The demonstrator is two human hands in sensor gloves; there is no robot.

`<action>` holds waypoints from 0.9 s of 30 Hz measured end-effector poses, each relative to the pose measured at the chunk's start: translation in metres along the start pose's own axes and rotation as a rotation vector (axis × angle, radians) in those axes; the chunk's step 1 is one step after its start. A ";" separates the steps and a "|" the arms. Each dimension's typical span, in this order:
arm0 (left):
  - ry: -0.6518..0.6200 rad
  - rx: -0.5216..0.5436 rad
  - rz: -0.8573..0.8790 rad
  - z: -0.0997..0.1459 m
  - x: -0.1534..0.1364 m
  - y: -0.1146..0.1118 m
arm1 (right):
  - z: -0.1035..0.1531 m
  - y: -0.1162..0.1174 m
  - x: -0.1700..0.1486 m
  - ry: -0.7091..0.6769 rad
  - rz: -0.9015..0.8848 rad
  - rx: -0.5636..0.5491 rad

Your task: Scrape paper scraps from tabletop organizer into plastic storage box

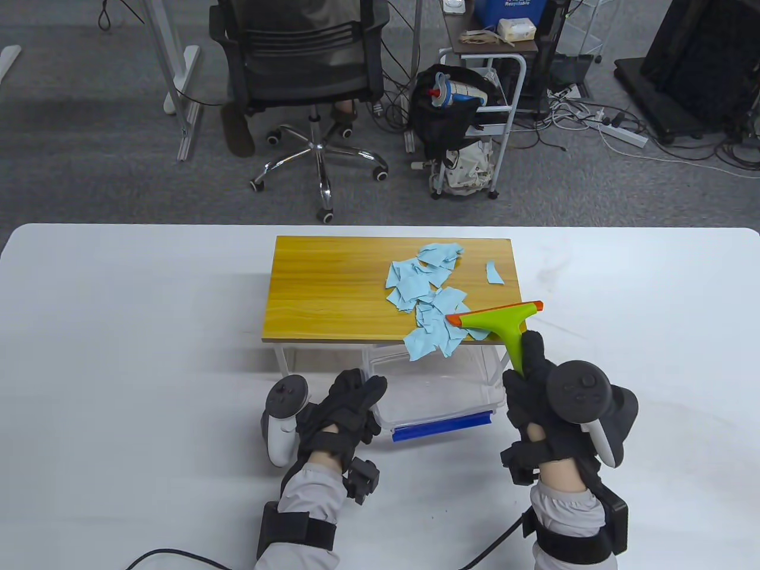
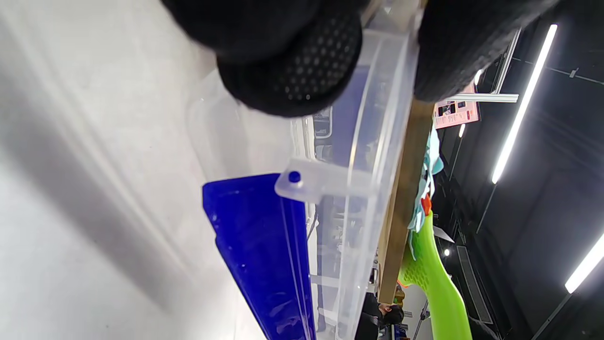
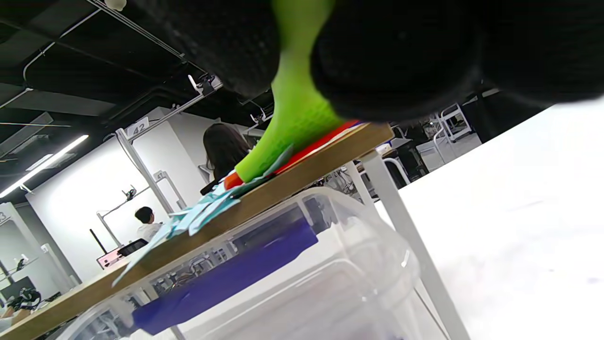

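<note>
Light blue paper scraps (image 1: 428, 294) lie on the right half of the wooden-topped organizer (image 1: 332, 291), some hanging over its front edge. My right hand (image 1: 534, 380) grips the green scraper (image 1: 504, 323) by its handle; its orange blade rests on the scraps near the front right corner. The clear plastic box (image 1: 436, 386) with blue latches sits under the organizer's front edge. My left hand (image 1: 350, 404) holds the box's left rim. The right wrist view shows the scraper (image 3: 295, 118) on the board (image 3: 302, 177) above the box (image 3: 330, 283). The left wrist view shows the box rim (image 2: 373, 156) and a blue latch (image 2: 259, 250).
The white table (image 1: 119, 356) stretches wide on both sides. An office chair (image 1: 309, 77) and a cart with bags (image 1: 469, 119) stand on the floor behind the table.
</note>
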State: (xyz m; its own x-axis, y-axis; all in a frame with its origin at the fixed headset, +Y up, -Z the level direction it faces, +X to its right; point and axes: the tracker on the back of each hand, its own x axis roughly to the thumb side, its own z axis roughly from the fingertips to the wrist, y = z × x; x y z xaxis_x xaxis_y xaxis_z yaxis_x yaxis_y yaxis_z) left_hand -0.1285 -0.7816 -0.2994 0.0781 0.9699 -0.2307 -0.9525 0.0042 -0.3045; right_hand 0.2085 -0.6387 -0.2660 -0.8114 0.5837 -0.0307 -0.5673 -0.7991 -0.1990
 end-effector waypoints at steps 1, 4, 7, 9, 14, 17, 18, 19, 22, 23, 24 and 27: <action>-0.001 0.001 0.005 0.000 0.000 0.001 | 0.001 -0.002 0.001 0.001 -0.006 0.009; -0.002 0.004 0.008 0.000 0.000 0.002 | 0.002 -0.004 0.001 -0.004 -0.013 0.022; -0.003 0.010 0.010 0.001 0.000 0.002 | 0.002 -0.005 0.001 -0.006 -0.022 0.033; -0.003 0.012 0.010 0.001 0.000 0.002 | 0.002 -0.005 0.002 -0.010 -0.025 0.039; -0.005 0.009 0.009 0.001 0.000 0.002 | 0.004 -0.007 0.004 -0.022 -0.028 0.055; -0.007 0.012 0.008 0.002 0.000 0.002 | 0.005 -0.008 0.004 -0.026 -0.032 0.063; -0.008 0.015 0.006 0.002 0.000 0.002 | 0.005 -0.009 0.005 -0.027 -0.035 0.066; -0.008 0.018 0.006 0.002 -0.001 0.003 | 0.006 -0.010 0.005 -0.029 -0.036 0.069; -0.007 0.022 0.008 0.002 -0.001 0.003 | 0.008 -0.011 0.007 -0.037 -0.039 0.076; -0.006 0.023 0.010 0.002 -0.001 0.003 | 0.008 -0.012 0.008 -0.041 -0.039 0.079; -0.005 0.023 0.010 0.002 -0.001 0.003 | 0.008 -0.012 0.008 -0.044 -0.039 0.083; -0.005 0.025 0.012 0.003 -0.001 0.003 | 0.010 -0.013 0.011 -0.056 -0.040 0.094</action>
State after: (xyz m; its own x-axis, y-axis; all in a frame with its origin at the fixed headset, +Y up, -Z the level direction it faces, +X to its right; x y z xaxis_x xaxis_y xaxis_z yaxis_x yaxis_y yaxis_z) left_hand -0.1325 -0.7821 -0.2978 0.0652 0.9711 -0.2294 -0.9605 -0.0013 -0.2783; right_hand 0.2054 -0.6238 -0.2540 -0.7930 0.6084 0.0310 -0.6078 -0.7869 -0.1062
